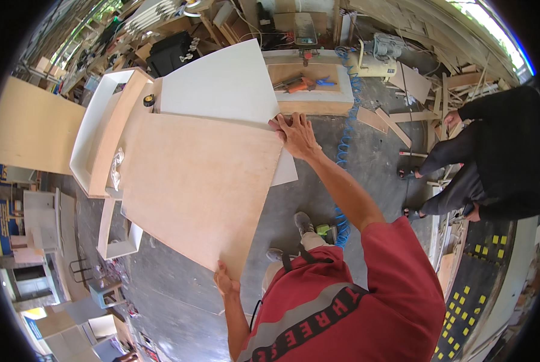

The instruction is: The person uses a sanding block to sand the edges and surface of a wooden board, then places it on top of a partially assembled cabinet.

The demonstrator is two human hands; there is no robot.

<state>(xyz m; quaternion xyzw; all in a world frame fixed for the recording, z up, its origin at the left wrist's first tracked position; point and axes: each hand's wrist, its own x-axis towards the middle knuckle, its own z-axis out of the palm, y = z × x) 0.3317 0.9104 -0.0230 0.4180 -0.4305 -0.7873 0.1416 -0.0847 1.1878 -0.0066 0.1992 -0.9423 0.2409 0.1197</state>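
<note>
A large light-brown plywood panel (197, 175) lies across my front, tilted toward me. My left hand (226, 282) grips its near corner, the thumb up along the edge. At its far right corner my right hand (298, 134) is closed, fingertips pressed on a small dark brown piece (274, 122) at the panel's edge; the fingers mostly cover it. Beneath and beyond the plywood lies a white panel (218, 84). On the left, against the plywood, stands a white box frame with a wooden edge (116, 127). A crumpled silvery wrapper (118, 169) rests there.
A tape measure (149, 100) sits by the frame. An orange tool (300, 85) lies on a low bench (324, 107). A coiled blue hose (342, 151) runs down from the air compressor (375, 57). Another person in black (493, 151) stands right, near scrap wood (457, 90).
</note>
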